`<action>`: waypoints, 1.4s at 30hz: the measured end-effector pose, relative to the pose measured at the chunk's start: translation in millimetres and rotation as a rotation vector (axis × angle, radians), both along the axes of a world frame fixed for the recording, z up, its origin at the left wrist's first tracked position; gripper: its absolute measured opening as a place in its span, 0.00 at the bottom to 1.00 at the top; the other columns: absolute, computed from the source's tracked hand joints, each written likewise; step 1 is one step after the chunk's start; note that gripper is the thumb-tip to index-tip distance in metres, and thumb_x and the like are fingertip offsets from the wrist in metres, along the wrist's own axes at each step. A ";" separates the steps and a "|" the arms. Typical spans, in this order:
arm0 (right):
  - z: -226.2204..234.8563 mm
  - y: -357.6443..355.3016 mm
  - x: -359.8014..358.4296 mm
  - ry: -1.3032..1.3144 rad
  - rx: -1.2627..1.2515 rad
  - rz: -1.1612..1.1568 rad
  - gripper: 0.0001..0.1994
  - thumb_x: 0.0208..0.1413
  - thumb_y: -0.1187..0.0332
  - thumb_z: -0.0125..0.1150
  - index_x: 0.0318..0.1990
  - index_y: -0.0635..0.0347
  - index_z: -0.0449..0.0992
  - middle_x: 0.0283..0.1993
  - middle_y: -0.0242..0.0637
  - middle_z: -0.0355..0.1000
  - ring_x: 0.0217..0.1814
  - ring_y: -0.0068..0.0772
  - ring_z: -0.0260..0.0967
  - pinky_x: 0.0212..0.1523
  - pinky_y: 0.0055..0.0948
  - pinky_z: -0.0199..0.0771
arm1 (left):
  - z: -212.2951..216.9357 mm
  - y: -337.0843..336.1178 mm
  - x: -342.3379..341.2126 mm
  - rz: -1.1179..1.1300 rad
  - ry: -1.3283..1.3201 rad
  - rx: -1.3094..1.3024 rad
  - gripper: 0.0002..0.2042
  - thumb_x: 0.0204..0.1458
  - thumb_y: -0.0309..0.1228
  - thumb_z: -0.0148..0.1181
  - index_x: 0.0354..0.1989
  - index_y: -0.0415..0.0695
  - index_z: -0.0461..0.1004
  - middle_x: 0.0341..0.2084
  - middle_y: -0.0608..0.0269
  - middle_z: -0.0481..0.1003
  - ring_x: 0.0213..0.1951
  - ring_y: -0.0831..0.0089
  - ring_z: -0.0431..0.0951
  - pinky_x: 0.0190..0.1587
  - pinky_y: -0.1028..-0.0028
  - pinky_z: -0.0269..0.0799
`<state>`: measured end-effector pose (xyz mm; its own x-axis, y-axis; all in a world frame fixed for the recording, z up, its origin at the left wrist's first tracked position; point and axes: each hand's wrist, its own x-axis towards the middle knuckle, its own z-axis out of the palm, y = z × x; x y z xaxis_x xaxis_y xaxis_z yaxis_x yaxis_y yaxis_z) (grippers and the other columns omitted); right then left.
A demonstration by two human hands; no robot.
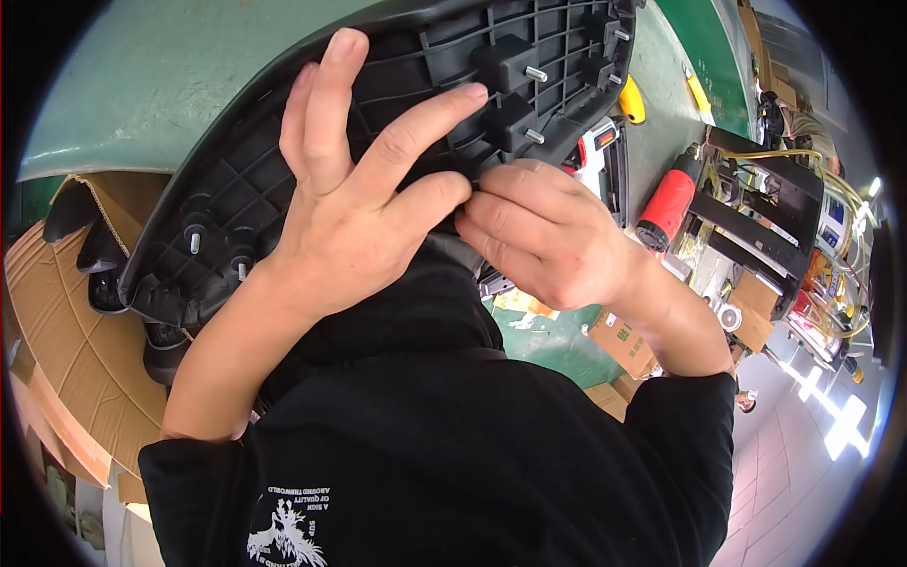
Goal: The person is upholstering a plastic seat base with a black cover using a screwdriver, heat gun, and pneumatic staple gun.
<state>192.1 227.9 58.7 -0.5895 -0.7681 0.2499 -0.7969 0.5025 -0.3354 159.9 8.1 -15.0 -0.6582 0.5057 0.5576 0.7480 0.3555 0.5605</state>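
A black seat base [397, 90], ribbed on its underside, lies over the green work surface in front of me. Metal studs [536, 74] stick up from it on the right side and the lower left. My left hand [345, 227] rests over its near edge with fingers spread, the index finger stretched toward the studs and the thumb pressed down beside my right fingers. My right hand [557, 231] is closed in a pinch at that edge. Whatever sits between its fingertips is hidden by the knuckles.
A red cylindrical power tool [669, 203], a white-and-red tool [595, 151] and a yellow handle [631, 101] lie to the right. Beyond the red tool stands a black rack [756, 236]. At left, a cardboard box [80, 340] stands beside several black padded pieces [99, 250].
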 end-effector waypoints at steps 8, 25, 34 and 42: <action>-26.2 8.7 1.9 0.200 -0.079 0.004 0.14 0.35 0.76 0.72 0.33 0.70 0.79 0.37 0.39 0.73 0.43 0.42 0.74 0.40 0.34 0.78 | -8.1 1.1 -0.8 -0.027 0.089 -0.086 0.01 0.50 0.27 0.69 0.30 0.49 0.85 0.63 0.69 0.79 0.80 0.32 0.35 0.79 0.44 0.31; -81.4 18.9 -53.7 0.424 -0.052 -0.156 0.18 0.41 0.69 0.67 0.42 0.67 0.83 0.43 0.37 0.75 0.46 0.40 0.74 0.44 0.35 0.76 | -29.2 3.0 -78.1 0.070 0.442 -0.325 0.06 0.54 0.32 0.66 0.37 0.57 0.87 0.69 0.87 0.72 0.75 0.55 0.60 0.73 0.52 0.55; -73.8 -3.4 -19.1 0.267 0.051 -0.498 0.24 0.48 0.70 0.63 0.55 0.67 0.81 0.53 0.40 0.76 0.53 0.42 0.75 0.50 0.36 0.77 | -32.8 11.7 -77.5 0.174 0.578 -0.319 0.04 0.56 0.36 0.66 0.36 0.58 0.87 0.68 0.88 0.74 0.74 0.60 0.62 0.70 0.52 0.56; -25.5 47.7 58.0 0.231 0.214 -1.173 0.29 0.46 0.82 0.60 0.61 0.68 0.76 0.54 0.51 0.75 0.55 0.57 0.74 0.58 0.48 0.76 | -34.8 14.9 -80.4 0.183 0.570 -0.279 0.03 0.55 0.36 0.67 0.33 0.57 0.86 0.67 0.87 0.75 0.72 0.62 0.65 0.70 0.51 0.56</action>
